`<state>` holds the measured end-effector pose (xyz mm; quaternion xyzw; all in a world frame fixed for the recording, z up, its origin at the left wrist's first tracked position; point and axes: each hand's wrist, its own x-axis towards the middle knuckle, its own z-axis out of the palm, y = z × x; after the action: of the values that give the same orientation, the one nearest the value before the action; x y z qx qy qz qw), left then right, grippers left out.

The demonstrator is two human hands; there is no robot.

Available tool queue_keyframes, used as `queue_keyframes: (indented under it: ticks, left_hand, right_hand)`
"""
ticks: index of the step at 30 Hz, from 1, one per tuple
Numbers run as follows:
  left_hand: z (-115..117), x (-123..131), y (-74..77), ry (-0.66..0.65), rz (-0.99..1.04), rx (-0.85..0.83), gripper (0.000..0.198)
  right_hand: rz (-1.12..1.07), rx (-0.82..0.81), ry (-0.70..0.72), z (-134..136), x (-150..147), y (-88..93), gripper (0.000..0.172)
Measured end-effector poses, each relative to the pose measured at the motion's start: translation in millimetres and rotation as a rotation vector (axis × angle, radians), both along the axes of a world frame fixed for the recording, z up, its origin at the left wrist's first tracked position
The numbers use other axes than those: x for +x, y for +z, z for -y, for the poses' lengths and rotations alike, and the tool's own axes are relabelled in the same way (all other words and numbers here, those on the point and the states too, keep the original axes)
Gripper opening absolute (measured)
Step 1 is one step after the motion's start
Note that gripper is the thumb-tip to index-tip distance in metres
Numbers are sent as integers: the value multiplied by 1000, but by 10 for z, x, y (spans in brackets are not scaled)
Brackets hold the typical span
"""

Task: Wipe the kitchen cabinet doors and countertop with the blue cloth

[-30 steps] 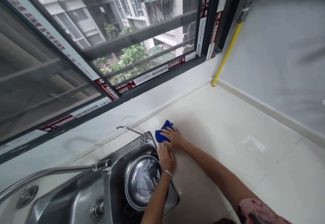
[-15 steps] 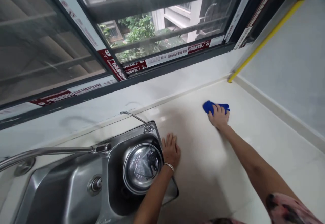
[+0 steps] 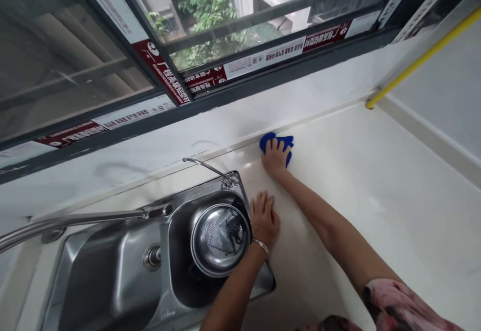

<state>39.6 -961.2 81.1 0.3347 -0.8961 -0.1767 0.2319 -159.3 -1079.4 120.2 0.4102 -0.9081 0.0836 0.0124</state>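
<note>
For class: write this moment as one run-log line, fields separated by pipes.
right hand: on blue cloth, on countertop | left hand: flat on countertop, beside steel sink | strainer: in sink

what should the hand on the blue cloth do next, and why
Probably slide the blue cloth across the cream countertop toward the pale smudge, away from the steel sink. The right hand is pressing the cloth flat, the left hand is braced beside the sink, and that smudge lies on open counter.
</note>
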Motion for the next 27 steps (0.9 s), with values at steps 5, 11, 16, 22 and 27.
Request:
queue_keyframes:
  ticks: [5,11,16,22,27]
  left_hand:
    - [-3,-8,11,-5,-27,-17,57]
    - [-4,33,-61,-25,-20,-18,56]
    - [-9,40,-28,-11,-29,10,51]
    - [-17,19,70,-13,4,43,54]
    - [-13,5,56,12,-2,48,51]
  right_hand:
    - [43,3,456,68,435,165,56]
    - [77,-12,839,641,843,220,45]
    - [111,0,847,776,809,217,42]
    - [105,-6,533,239,-132,100,45]
    - [24,-24,118,-401,-1026,78,47]
